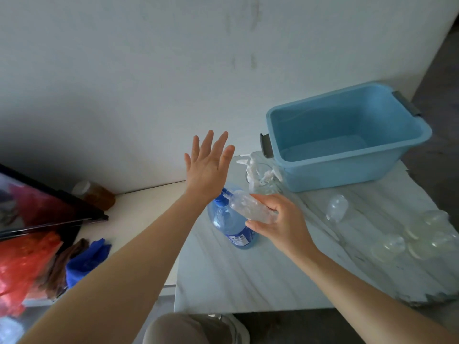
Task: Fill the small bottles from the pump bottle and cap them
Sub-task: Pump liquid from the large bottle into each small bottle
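Note:
A blue pump bottle (pixel 232 223) stands on the marble-patterned table (pixel 248 274). My right hand (pixel 278 224) holds a small clear bottle (pixel 248 207) tilted, with its mouth against the blue pump nozzle (pixel 221 197). Above the pump head, my left hand (pixel 208 165) is raised flat with fingers spread, holding nothing. Several more small clear bottles (pixel 419 237) lie at the table's right side, and one (pixel 336 207) sits apart from them. A glass jar (pixel 263 177) behind the pump bottle holds white pump caps.
A light blue plastic tub (pixel 347 135) stands at the back right against the wall. To the left, a lower surface carries an amber jar (pixel 95 193), a dark tray edge (pixel 54 209), a red bag (pixel 22 264) and a blue cloth (pixel 87 259). My knee (pixel 186 328) shows below the table edge.

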